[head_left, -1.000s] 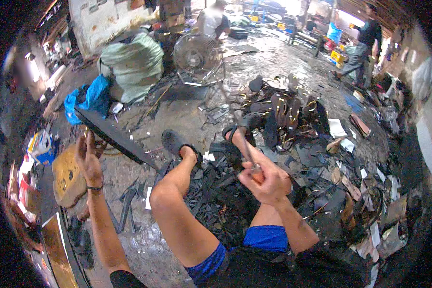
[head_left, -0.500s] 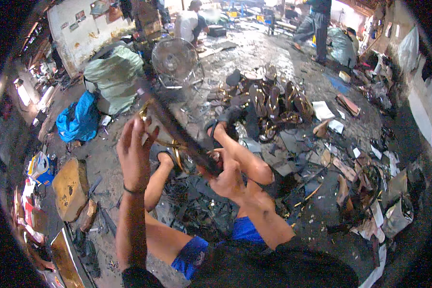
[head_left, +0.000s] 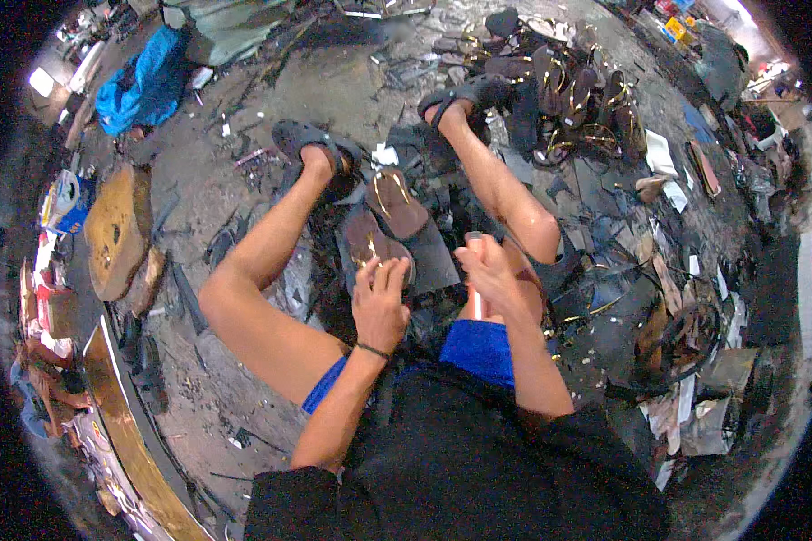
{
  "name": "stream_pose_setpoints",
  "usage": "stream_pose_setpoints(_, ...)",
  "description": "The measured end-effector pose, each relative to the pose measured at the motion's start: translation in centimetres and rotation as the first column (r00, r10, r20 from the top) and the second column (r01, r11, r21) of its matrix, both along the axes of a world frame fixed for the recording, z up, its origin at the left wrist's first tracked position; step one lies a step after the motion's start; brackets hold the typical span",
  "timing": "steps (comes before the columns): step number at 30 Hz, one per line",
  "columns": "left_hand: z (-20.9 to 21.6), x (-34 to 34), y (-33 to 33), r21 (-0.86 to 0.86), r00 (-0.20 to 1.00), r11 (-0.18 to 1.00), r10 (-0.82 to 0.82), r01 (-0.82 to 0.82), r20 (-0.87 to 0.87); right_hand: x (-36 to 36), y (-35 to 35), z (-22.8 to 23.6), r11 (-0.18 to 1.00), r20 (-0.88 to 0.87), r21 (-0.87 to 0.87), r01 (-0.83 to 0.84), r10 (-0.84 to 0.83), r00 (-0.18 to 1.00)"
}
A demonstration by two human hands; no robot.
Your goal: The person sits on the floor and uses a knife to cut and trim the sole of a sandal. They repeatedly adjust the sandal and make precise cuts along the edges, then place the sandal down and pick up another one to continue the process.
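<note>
A pair of brown flip-flops with gold straps lies between my legs, the upper flip-flop (head_left: 401, 209) a little right of the lower flip-flop (head_left: 367, 233). My left hand (head_left: 381, 302) rests at the near end of the lower one, its fingers slightly bent and apart over the sole and covering part of it. A dark grey flat sheet (head_left: 435, 261) shows beside and beneath the pair. Over my right thigh, my right hand (head_left: 492, 275) is closed around an upright, slim, pale pinkish stick (head_left: 475, 302); its exact kind is unclear.
A pile of similar sandals (head_left: 577, 90) lies beyond my right foot. Dark scraps (head_left: 595, 298) cover the ground at right. At left are a blue bag (head_left: 144, 86), a yellowish-brown block (head_left: 115, 236) and a long brown board (head_left: 135, 451).
The sandal raised in my right hand is out of that hand, and a pair now lies on the ground. Both hands have come lower and nearer my body. The view has tilted downward.
</note>
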State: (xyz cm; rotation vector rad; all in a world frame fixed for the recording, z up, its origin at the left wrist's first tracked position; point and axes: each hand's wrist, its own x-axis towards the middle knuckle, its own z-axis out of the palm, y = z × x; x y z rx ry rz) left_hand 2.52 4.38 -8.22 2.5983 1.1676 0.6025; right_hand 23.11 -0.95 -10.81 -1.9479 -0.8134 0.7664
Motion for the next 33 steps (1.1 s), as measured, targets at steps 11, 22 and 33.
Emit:
stream_pose_setpoints(11, 2.7, 3.1, 5.3, 0.073, 0.975, 0.995, -0.081, 0.067, 0.205, -8.4, -13.0, 10.4, 0.955, 0.239, -0.21, -0.21, 0.258, 0.936)
stream_pose_setpoints(22, 0.7, 2.1, 4.8, 0.099, 0.95, 0.99, -0.121, 0.096, 0.289, -7.1, -6.6, 7.5, 0.862, 0.553, -0.49, -0.129, 0.422, 0.719)
stream_pose_setpoints(33, -1.7, -1.4, 4.9, -0.008, 0.89, 0.993, -0.102, 0.118, 0.444, -3.9, -0.2, 5.1, 0.806, 0.191, -0.377, -0.456, 0.549, 0.814)
